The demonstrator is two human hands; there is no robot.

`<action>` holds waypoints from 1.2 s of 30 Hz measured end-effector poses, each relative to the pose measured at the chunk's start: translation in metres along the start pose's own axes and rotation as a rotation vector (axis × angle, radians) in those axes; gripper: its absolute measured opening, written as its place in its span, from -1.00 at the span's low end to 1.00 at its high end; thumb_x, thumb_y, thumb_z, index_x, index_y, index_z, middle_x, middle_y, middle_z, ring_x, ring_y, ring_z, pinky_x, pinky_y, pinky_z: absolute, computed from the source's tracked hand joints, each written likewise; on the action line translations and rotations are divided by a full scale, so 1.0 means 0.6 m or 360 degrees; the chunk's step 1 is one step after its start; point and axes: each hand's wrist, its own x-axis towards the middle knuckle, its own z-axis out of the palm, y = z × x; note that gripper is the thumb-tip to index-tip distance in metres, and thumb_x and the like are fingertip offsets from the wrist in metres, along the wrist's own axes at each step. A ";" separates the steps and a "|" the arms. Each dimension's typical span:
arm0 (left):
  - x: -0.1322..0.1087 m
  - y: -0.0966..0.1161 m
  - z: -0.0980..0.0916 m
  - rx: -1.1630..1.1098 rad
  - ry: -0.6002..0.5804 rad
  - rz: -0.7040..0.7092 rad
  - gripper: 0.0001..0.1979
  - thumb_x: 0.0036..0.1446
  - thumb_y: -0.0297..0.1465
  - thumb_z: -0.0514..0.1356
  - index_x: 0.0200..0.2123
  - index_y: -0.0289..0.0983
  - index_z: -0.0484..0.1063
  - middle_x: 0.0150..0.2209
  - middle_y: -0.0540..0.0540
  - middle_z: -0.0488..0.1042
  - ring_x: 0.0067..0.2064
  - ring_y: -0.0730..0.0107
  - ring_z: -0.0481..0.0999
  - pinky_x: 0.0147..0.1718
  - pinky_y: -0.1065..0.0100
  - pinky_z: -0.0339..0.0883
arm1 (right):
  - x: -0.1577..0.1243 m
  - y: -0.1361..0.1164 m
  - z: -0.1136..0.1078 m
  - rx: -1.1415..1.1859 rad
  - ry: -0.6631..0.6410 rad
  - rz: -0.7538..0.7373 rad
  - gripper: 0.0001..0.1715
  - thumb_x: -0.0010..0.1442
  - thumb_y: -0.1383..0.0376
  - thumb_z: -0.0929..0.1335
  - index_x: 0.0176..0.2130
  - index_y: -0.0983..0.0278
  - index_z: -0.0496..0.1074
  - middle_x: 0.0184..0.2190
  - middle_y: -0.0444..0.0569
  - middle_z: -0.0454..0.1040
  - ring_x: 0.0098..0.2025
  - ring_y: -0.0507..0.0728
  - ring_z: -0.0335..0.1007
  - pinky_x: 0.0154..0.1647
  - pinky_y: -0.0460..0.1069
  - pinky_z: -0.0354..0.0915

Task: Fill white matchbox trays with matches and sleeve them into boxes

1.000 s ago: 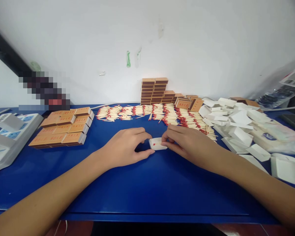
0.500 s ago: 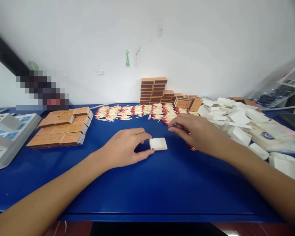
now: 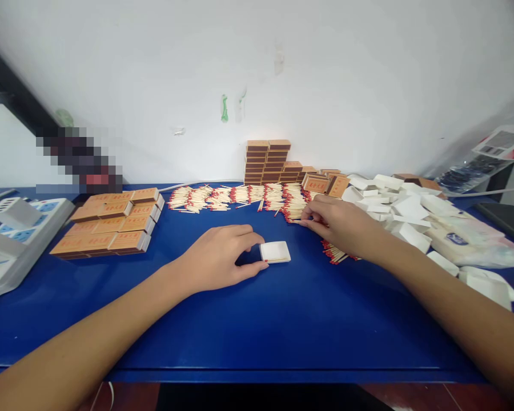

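My left hand (image 3: 223, 257) steadies a small white matchbox tray (image 3: 276, 252) on the blue table, thumb and fingers closed on its left end. Along the tray's near side lies a match (image 3: 278, 261). My right hand (image 3: 336, 220) is at the right part of the row of loose red-tipped matches (image 3: 248, 195), its thumb and forefinger drawn together by the match sticks. What those fingers hold, if anything, is too small to make out. More matches (image 3: 336, 252) lie in a bunch below my right hand, partly hidden by it.
Filled-looking matchboxes (image 3: 111, 220) stand in rows at left, near a white power strip (image 3: 34, 240). Stacked matchboxes (image 3: 268, 162) lean by the wall. White trays (image 3: 406, 205) are heaped at right, beside a tissue pack (image 3: 462, 237).
My right hand has moved slightly right and down, and more of the bunch of matches beneath it shows. My left hand and the tray stay put. The view has shifted a little.
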 end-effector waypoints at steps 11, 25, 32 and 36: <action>0.002 -0.002 0.000 -0.0023 0.0017 -0.0026 -0.68 0.39 -0.18 0.33 0.09 -0.23 0.60 -0.20 -0.04 0.56 -0.26 0.34 0.56 -0.27 0.32 0.36 | -0.016 -0.038 -0.007 0.0203 0.0085 -0.0201 -0.79 0.49 0.17 0.34 -0.19 0.20 0.47 -0.26 0.00 0.51 -0.26 0.18 0.45 -0.27 0.04 0.27; 0.008 0.000 0.005 -0.0016 0.0104 0.0021 -0.72 0.37 -0.24 0.36 0.05 -0.24 0.59 -0.22 -0.01 0.57 -0.33 0.41 0.52 -0.33 0.36 0.34 | -0.032 -0.097 -0.006 0.0209 -0.0021 -0.0317 -0.88 0.45 0.32 0.35 -0.17 0.21 0.50 -0.22 -0.01 0.56 -0.31 0.12 0.48 -0.34 0.01 0.27; 0.009 0.001 0.007 -0.0030 0.0095 0.0035 -0.73 0.39 -0.22 0.32 0.05 -0.23 0.58 -0.23 -0.02 0.58 -0.32 0.39 0.54 -0.32 0.36 0.35 | -0.032 -0.101 -0.002 0.0245 -0.0106 -0.0291 -0.90 0.48 0.29 0.36 -0.14 0.21 0.49 -0.19 -0.02 0.55 -0.28 0.12 0.49 -0.30 0.02 0.29; 0.009 -0.001 0.008 -0.0031 0.0097 0.0039 -0.73 0.38 -0.22 0.34 0.05 -0.22 0.58 -0.23 -0.01 0.57 -0.32 0.40 0.54 -0.33 0.36 0.34 | -0.032 -0.093 -0.007 0.0243 -0.0156 -0.0278 -0.89 0.47 0.29 0.37 -0.15 0.20 0.51 -0.20 -0.03 0.53 -0.27 0.13 0.48 -0.30 0.02 0.27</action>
